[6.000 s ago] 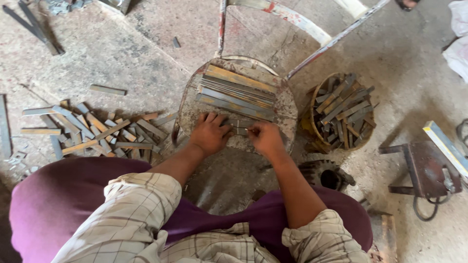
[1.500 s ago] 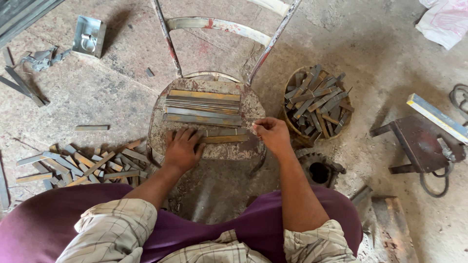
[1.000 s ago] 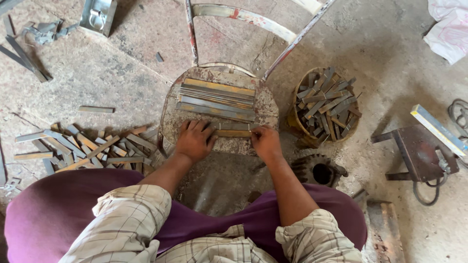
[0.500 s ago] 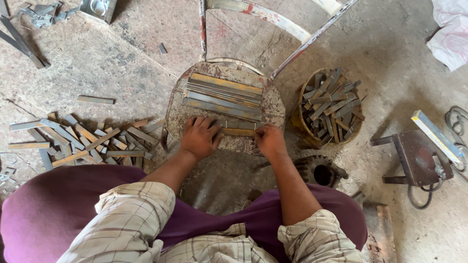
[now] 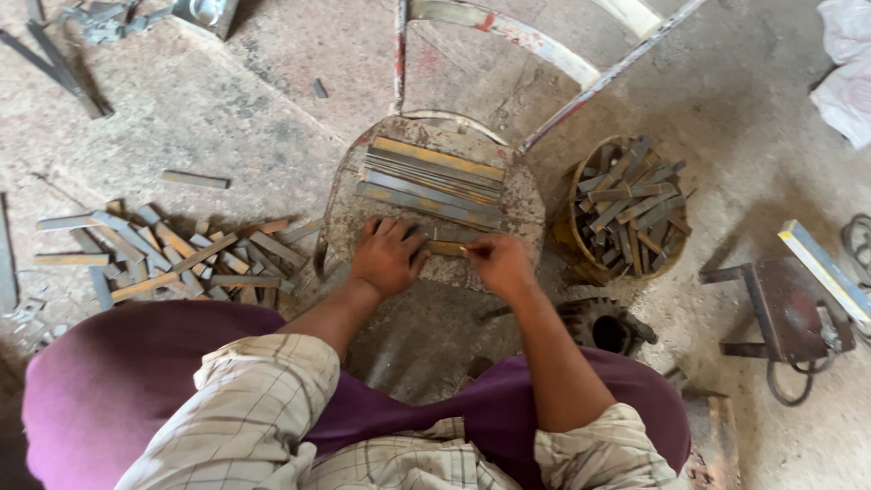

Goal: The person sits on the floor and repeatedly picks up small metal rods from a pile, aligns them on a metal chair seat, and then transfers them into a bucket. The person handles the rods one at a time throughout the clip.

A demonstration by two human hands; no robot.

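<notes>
Both of my hands rest on the near edge of a rusty round chair seat [image 5: 349, 195] and meet on one short flat metal strip [image 5: 445, 247]. My left hand [image 5: 386, 257] lies flat with its fingers pressed on the strip's left end. My right hand [image 5: 497, 262] pinches the right end. Beyond them on the seat, several long flat metal strips [image 5: 431, 180] lie side by side in a neat row.
A round basket [image 5: 629, 207] packed with short metal strips stands to the right of the seat. A loose heap of cut strips [image 5: 172, 254] lies on the concrete floor at left. A toothed gear [image 5: 603, 325] sits by my right knee, a small metal stand [image 5: 785, 308] farther right.
The head view has swung about a little. My hands have come together on the short strip at the seat's near edge; the row of long strips has stayed in place.
</notes>
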